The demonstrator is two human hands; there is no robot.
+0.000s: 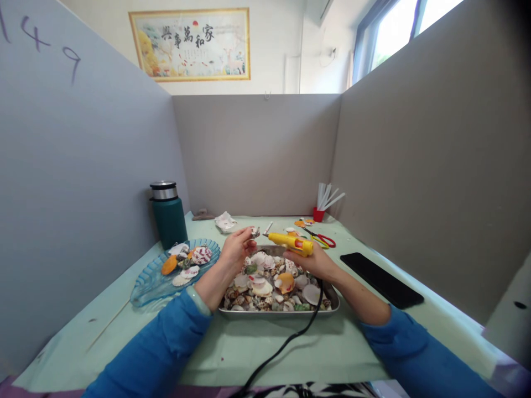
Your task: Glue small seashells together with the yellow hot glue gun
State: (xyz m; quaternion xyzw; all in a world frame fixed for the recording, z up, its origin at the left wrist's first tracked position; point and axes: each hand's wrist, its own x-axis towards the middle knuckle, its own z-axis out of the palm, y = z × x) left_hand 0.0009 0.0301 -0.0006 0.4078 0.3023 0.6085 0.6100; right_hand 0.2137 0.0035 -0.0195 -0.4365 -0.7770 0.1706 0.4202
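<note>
In my right hand [313, 262] is a yellow hot glue gun [292, 243], its nozzle pointing left and a black cord [286, 351] running down to the table's front edge. My left hand [238, 249] pinches a small shell [254, 232] close to the nozzle tip; whether the two touch I cannot tell. Below both hands stands a metal tray [277, 314] heaped with mixed seashells [261, 284], some white, some spotted, one large orange. To the left, a blue scalloped plate [145, 284] carries several more shells [188, 262].
A green bottle [169, 218] stands behind the plate. Red-handled scissors [326, 240] and loose shells [302, 223] lie at the back right, near a red cup of glue sticks [318, 214]. A black phone-like slab [381, 279] lies right. Crumpled tissue [225, 221] sits behind. Grey partitions [257, 155] enclose the table.
</note>
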